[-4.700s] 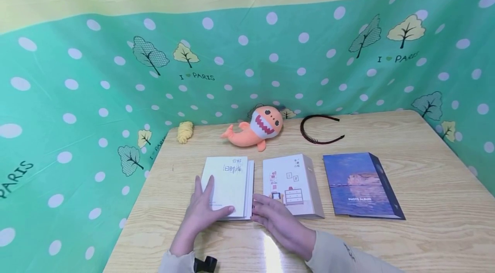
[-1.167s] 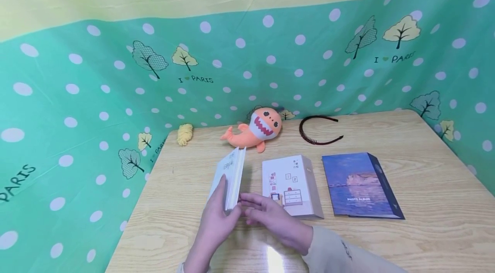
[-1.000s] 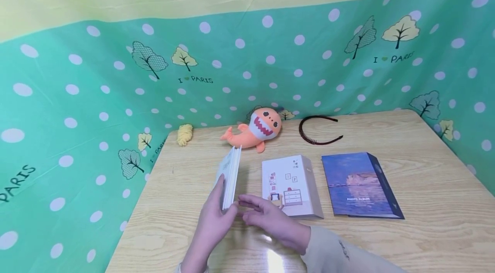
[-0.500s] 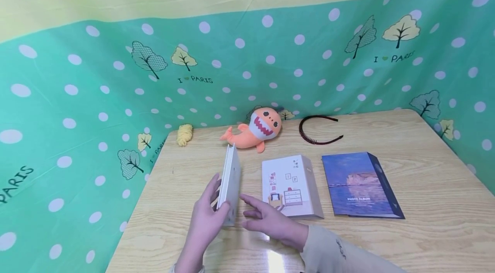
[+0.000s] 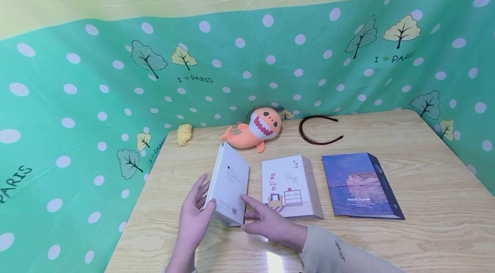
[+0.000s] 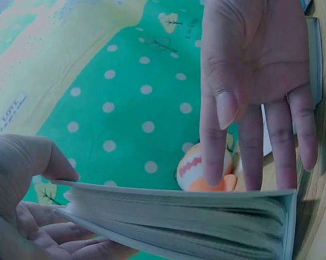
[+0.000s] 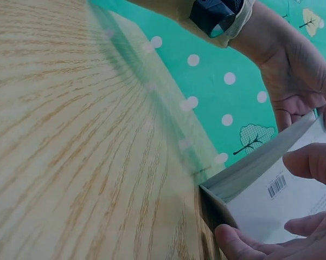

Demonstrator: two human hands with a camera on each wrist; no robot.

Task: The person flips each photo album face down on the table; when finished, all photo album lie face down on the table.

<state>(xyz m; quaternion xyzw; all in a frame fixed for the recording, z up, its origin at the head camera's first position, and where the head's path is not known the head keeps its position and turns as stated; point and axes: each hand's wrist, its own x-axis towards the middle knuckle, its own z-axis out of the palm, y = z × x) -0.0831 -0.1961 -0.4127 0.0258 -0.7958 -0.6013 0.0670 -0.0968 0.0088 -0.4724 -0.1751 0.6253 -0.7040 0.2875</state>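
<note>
A white photo album (image 5: 233,180) stands tilted on its spine at the left front of the table, its plain back cover with a small printed code turned up to the right. My left hand (image 5: 195,213) grips its page-edge side, thumb on one cover and fingers behind the other, as the left wrist view shows with the page block (image 6: 179,219) between. My right hand (image 5: 268,219) is at the back cover's lower right, fingers extended, fingertips right at the cover near the spine. In the right wrist view the barcode (image 7: 277,186) shows between its thumb and fingers.
Right of it lie a white album with a room drawing (image 5: 288,187) and a blue photo album (image 5: 357,185). Farther back are a yellow yarn bundle (image 5: 184,134), an orange shark plush (image 5: 251,131) and a dark headband (image 5: 305,133). A green dotted curtain (image 5: 247,62) borders the table.
The white album, first lying face up, has been lifted onto its spine and rolled over rightward so its back cover shows. My left hand has moved left with the upper edge; my right stays near the spine.
</note>
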